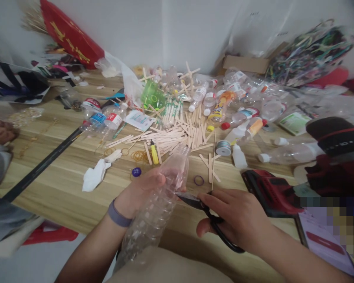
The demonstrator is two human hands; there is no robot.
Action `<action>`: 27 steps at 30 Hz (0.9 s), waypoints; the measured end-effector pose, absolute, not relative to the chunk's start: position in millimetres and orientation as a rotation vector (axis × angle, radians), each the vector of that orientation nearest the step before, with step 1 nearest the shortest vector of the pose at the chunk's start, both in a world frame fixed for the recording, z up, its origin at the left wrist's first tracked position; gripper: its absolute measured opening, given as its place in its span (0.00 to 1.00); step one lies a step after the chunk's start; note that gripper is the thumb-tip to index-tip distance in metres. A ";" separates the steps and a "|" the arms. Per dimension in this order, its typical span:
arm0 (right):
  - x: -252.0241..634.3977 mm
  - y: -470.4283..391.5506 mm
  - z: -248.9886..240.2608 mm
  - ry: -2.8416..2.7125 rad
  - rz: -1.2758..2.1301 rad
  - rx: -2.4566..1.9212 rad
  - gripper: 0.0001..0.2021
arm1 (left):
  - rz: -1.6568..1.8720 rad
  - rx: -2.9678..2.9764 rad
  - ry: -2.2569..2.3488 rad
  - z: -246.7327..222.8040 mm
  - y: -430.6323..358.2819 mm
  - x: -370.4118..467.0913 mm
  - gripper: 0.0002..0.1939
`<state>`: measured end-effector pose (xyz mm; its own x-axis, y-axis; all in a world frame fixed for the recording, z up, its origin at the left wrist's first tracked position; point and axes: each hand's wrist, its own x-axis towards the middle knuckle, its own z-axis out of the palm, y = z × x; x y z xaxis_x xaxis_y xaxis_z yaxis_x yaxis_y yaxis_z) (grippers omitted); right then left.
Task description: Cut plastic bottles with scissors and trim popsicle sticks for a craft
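Note:
My left hand (143,188) is wrapped round the upper part of a clear plastic bottle (153,216), whose open neck points away from me. The bottle's lower end leans back towards my body. In my right hand (236,216) is a pair of black-handled scissors (191,199), with my fingers through the handles. The blade tips meet the bottle's side just below my left hand. How far they go into the plastic I cannot tell. A blue bottle cap (136,171) and a purple rubber band (198,180) lie on the table beyond the bottle.
Wooden sticks (174,133) and a yellow screwdriver (154,152) lie ahead. Plastic bottles (244,114) crowd the back right. A red and black power drill (271,192) stands at the right. Another person's hand (1,131) rests at the left by a long black bar (44,163).

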<state>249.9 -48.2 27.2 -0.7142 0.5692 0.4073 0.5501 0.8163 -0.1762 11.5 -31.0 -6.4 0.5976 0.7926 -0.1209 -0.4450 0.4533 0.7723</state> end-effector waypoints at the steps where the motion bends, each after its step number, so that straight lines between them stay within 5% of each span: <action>1: 250.0 -48.8 26.4 -2.548 0.040 -0.829 0.28 | 0.808 0.764 0.508 -8.0 -30.6 11.8 0.29; 16: 252.7 -51.4 19.5 -2.433 0.013 -0.827 0.24 | 0.791 0.665 0.543 -4.1 -29.6 5.6 0.26; 27: 253.5 -47.6 25.5 -2.528 -0.018 -0.987 0.34 | 0.855 0.805 0.679 13.3 -25.7 13.5 0.29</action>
<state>253.5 -47.6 25.5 -0.6570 0.6444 0.3913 0.6500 0.7471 -0.1391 13.5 -25.7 13.3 0.4897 0.8498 -0.1947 -0.3818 0.4098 0.8284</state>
